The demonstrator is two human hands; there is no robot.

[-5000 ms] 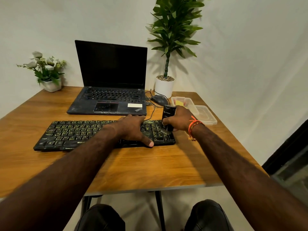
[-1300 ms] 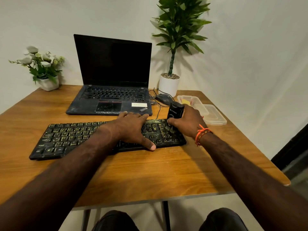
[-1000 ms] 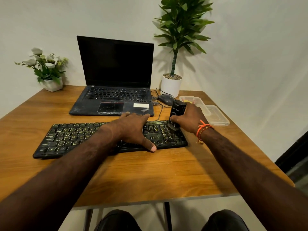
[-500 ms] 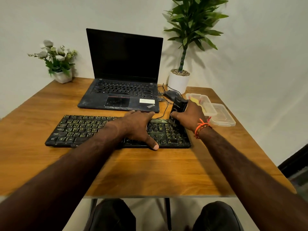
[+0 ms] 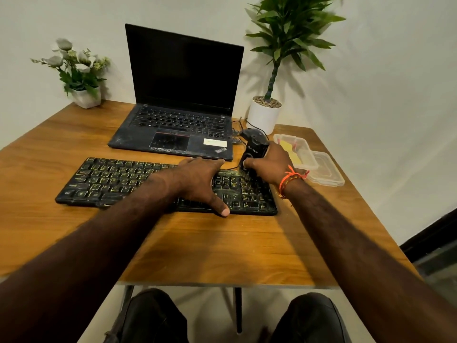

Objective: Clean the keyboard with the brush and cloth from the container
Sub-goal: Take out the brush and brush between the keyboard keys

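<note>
The keyboard (image 5: pixel 158 185) is lying on the wooden table (image 5: pixel 222 248) in front of the open laptop (image 5: pixel 180 112), and it is being steadied by the left hand (image 5: pixel 197 181), which is spread flat over the keys right of centre with the thumb laid on the near edge. The brush (image 5: pixel 254 154), a black block-shaped tool, is gripped by the right hand (image 5: pixel 269 164), fingers curled round its body, and is set on the far right corner of the keys; its bristles are mostly hidden by the hand. The clear container (image 5: pixel 296 152) is standing just beyond the right wrist, with its lid (image 5: pixel 326 172) beside it and something yellow, probably the cloth, inside. Several slips can be foreseen. If the flat hand is lifted, the keyboard is likely to be pushed along the table by the strokes. Dust may be swept toward the laptop or into the open container. A wide stroke may carry the wrist against the container, or snag the cable (image 5: pixel 237 122) by the mouse (image 5: pixel 253 134).
</note>
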